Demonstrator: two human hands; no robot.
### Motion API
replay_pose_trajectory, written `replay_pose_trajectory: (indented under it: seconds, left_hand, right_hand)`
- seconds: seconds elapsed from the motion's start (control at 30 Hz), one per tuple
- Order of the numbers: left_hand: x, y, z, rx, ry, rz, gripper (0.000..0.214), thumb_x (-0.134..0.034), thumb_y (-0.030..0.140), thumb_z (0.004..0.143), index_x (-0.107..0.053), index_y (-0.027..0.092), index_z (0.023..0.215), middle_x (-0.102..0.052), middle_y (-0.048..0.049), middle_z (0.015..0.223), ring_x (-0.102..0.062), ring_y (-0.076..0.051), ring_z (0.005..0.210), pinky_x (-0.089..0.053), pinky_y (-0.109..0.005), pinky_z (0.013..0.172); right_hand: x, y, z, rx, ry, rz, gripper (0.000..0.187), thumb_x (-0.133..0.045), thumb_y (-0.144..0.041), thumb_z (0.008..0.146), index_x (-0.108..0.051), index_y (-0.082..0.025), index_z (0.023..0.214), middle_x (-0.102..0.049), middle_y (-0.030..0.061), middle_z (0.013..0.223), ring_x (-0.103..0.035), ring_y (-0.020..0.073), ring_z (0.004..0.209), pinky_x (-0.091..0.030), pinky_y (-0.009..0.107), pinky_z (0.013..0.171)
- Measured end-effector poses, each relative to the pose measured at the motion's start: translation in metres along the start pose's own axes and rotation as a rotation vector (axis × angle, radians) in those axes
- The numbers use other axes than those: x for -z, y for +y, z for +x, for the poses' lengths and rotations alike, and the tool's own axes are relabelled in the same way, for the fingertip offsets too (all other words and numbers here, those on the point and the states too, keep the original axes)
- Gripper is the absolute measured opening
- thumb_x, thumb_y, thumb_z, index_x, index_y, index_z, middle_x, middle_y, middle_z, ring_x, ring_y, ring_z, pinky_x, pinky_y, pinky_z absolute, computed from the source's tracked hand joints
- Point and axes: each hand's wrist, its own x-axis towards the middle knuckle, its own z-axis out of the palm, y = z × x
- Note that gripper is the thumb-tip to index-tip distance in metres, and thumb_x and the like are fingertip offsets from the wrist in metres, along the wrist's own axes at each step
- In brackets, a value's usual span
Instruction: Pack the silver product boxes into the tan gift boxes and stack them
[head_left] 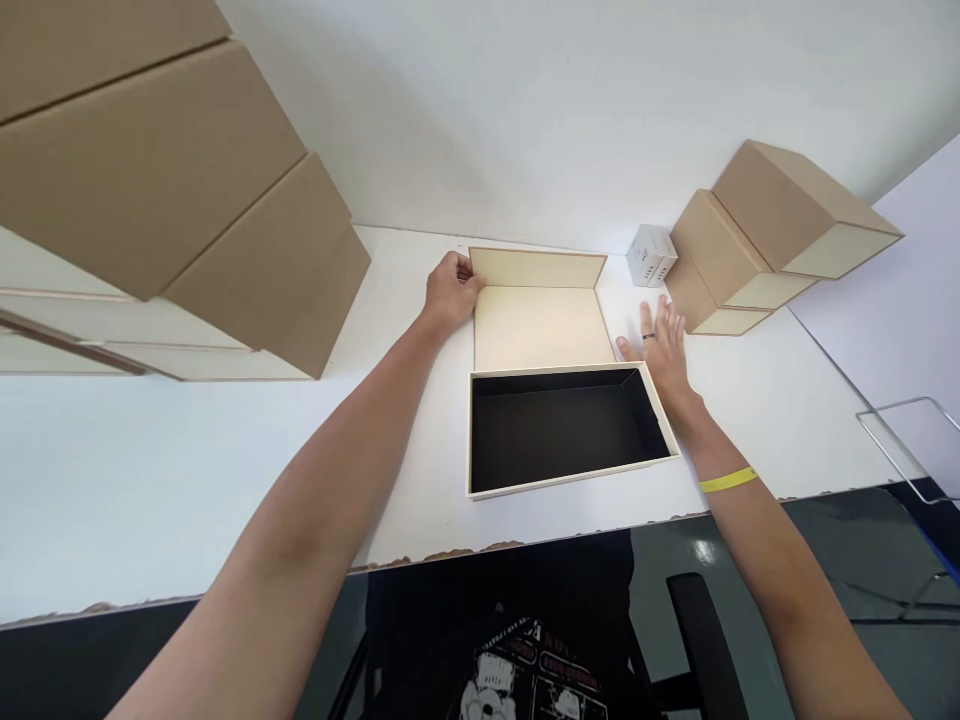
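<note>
A cream gift box (574, 478) lies on the white table in front of me, its black inside bare. The hinged lid (544, 325) is folded back behind it, with the lid's far flap (538, 268) tilted up. My left hand (452, 290) pinches the left edge of the lid near that flap; the fingertips are partly hidden. My right hand (663, 345) rests on the table to the right of the lid with its fingers spread and holds nothing. Just beyond those fingers stands a small white printed carton (651, 256).
Large brown boxes (172, 190) are stacked at the left. More brown boxes (787, 225) are piled at the back right, close to my right hand. A white wall (540, 120) bounds the table behind. A wire frame (900, 440) sits at the right, and the table's front edge (480, 550) is chipped.
</note>
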Motion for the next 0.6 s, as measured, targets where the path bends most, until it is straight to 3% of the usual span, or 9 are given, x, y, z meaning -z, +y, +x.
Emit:
replay_pose_trajectory:
  seconds: [0.1, 0.2, 0.3, 0.37, 0.47, 0.6]
  left_hand:
    - [0.001, 0.002, -0.001, 0.014, 0.0, 0.006, 0.017, -0.072, 0.03, 0.097, -0.068, 0.015, 0.105, -0.07, -0.0037, 0.102, -0.067, -0.016, 0.089, -0.059, -0.036, 0.086]
    - [0.002, 0.005, -0.003, 0.029, -0.007, 0.013, 0.025, -0.07, 0.036, 0.1, -0.068, 0.014, 0.11, -0.07, -0.0053, 0.107, -0.069, -0.017, 0.093, -0.061, -0.037, 0.086]
    - [0.003, 0.008, -0.004, 0.039, 0.005, 0.002, 0.015, -0.073, 0.028, 0.096, -0.067, 0.016, 0.103, -0.07, -0.0032, 0.1, -0.067, -0.016, 0.089, -0.059, -0.034, 0.085]
    - [0.003, 0.009, -0.005, 0.041, 0.022, -0.017, 0.012, -0.075, 0.015, 0.089, -0.064, 0.018, 0.093, -0.068, -0.0003, 0.091, -0.064, -0.014, 0.083, -0.055, -0.03, 0.085]
    - [0.002, 0.01, -0.006, 0.041, 0.038, -0.052, 0.021, -0.072, 0.005, 0.082, -0.059, 0.021, 0.087, -0.066, 0.0016, 0.085, -0.061, -0.013, 0.079, -0.051, -0.026, 0.082]
    - [0.002, 0.012, -0.007, 0.047, 0.038, -0.078, 0.021, -0.07, 0.006, 0.08, -0.057, 0.022, 0.085, -0.065, 0.0012, 0.084, -0.06, -0.014, 0.078, -0.048, -0.026, 0.079]
  right_hand:
    - [0.002, -0.002, -0.001, 0.013, -0.012, -0.011, 0.076, -0.026, -0.062, 0.106, -0.038, -0.015, 0.164, -0.024, 0.0168, 0.174, -0.021, 0.0358, 0.163, -0.019, 0.059, 0.132]
    - [0.007, -0.006, -0.002, -0.023, 0.095, -0.028, 0.079, -0.03, -0.058, 0.105, -0.023, -0.011, 0.169, -0.004, 0.0176, 0.178, -0.004, 0.0377, 0.165, -0.012, 0.063, 0.132]
    - [0.01, -0.009, -0.003, -0.058, 0.187, -0.033, 0.08, -0.03, -0.052, 0.105, -0.008, -0.01, 0.171, 0.009, 0.0167, 0.177, 0.012, 0.0372, 0.165, -0.006, 0.068, 0.131]
    - [0.009, -0.008, -0.002, -0.051, 0.167, -0.024, 0.078, -0.029, -0.051, 0.105, -0.013, -0.01, 0.17, 0.0, 0.0174, 0.178, 0.006, 0.037, 0.165, -0.008, 0.066, 0.132]
    - [0.003, -0.003, -0.001, -0.019, 0.065, -0.004, 0.074, -0.024, -0.055, 0.106, -0.03, -0.014, 0.167, -0.023, 0.0158, 0.175, -0.019, 0.0349, 0.164, -0.014, 0.062, 0.132]
    - [0.0, 0.001, 0.0, -0.03, 0.032, -0.001, 0.075, -0.019, -0.058, 0.106, -0.03, -0.015, 0.167, -0.018, 0.0152, 0.176, -0.016, 0.035, 0.164, -0.013, 0.063, 0.132]
